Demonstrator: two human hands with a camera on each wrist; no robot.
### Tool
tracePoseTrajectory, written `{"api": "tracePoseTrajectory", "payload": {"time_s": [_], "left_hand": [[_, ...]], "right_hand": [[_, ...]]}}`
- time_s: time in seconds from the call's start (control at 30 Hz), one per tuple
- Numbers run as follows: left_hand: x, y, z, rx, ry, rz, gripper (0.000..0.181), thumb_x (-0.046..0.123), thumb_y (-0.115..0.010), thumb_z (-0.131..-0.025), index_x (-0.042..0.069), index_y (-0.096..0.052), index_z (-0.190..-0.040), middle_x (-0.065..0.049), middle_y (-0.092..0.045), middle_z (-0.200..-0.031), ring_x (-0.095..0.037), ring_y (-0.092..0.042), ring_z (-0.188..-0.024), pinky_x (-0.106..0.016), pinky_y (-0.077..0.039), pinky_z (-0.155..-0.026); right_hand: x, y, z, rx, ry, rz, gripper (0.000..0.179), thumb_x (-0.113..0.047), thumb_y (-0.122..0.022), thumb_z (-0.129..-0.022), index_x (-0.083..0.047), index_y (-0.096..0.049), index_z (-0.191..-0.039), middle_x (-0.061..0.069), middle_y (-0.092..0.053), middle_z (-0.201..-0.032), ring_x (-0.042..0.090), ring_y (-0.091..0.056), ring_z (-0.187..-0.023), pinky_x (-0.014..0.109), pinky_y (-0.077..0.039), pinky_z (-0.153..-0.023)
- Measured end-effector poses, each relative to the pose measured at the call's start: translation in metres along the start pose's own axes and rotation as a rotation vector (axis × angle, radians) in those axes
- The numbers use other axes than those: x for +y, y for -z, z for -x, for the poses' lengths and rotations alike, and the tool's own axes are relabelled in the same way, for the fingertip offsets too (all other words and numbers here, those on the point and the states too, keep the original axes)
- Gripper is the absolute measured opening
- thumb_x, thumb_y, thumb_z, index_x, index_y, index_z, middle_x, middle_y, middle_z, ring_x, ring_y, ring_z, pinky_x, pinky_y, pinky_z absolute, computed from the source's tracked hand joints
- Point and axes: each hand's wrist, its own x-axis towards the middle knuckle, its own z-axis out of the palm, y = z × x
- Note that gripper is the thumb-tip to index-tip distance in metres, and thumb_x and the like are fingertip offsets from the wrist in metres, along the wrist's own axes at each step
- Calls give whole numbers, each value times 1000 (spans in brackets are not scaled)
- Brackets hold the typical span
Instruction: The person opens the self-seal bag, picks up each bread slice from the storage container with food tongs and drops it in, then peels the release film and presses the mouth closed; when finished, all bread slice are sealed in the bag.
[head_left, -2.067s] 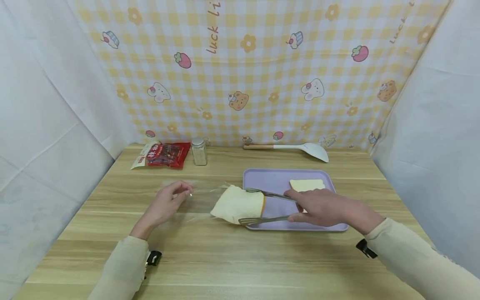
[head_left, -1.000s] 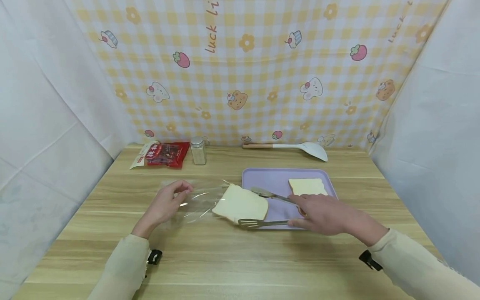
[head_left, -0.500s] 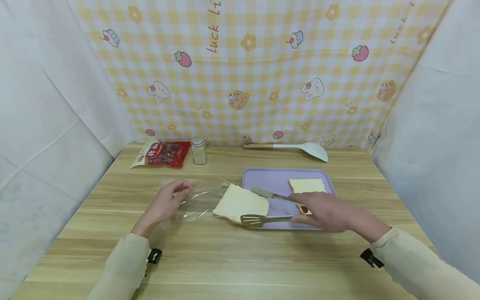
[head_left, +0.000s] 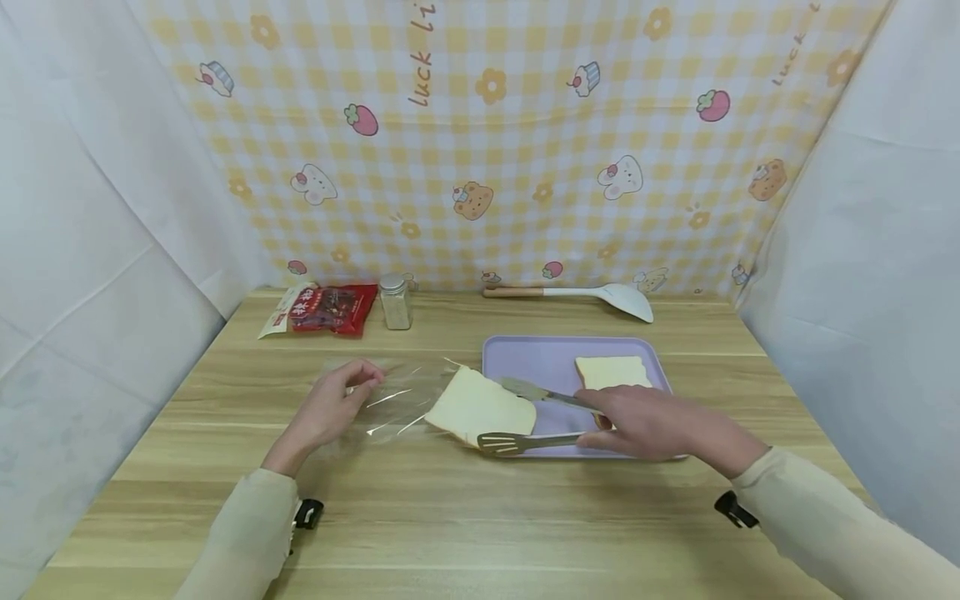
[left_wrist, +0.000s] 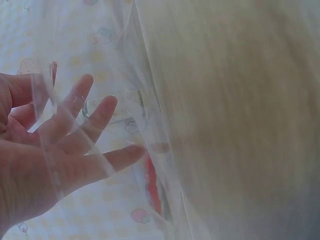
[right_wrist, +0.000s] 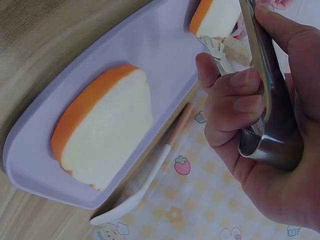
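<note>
Across the purple tray's (head_left: 528,354) left edge lies a bread slice (head_left: 480,406), probably soft, light and best held gently by its edges, the right hand (head_left: 647,421) gripping metal tongs (head_left: 555,441) astride it, the left hand (head_left: 327,408) pinching a clear plastic bag (head_left: 401,400).

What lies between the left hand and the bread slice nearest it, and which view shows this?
In the head view, clear plastic film lies between the left hand and the bread slice, with the wooden table showing through.
</note>
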Motion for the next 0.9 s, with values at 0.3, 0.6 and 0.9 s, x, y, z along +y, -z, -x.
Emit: {"api": "tracePoseTrajectory", "payload": {"time_s": [0.3,0.6,0.9], "left_hand": [[0,0,1,-12,9,5,17,7,-54,-109,3,-68,-116,-18,-73,-123,-41,-65,-124,-62,-52,-106],[0,1,1,-23,39,16,17,10,-53,-110,3,-68,-118,-20,-71,-128,-42,-64,-127,-65,-49,-109],[-1,1,2,-3,34,27,17,8,-52,-111,2,-68,-116,-21,-70,-130,-38,-65,-124,-59,-54,-106]], "right_hand": [[1,-5,-2,-21,-11,-24,59,-52,-62,-104,-5,-59,-139,-10,-51,-74,3,-43,-66,25,-40,-63],[-2,-5,5,53,50,49,55,-52,-63,-104,-9,-63,-138,-15,-52,-76,0,-46,-67,24,-43,-64],[-1,13,13,101,88,114,52,-46,-64,-105,-6,-64,-138,-12,-62,-86,-2,-50,-69,25,-48,-64]]}}
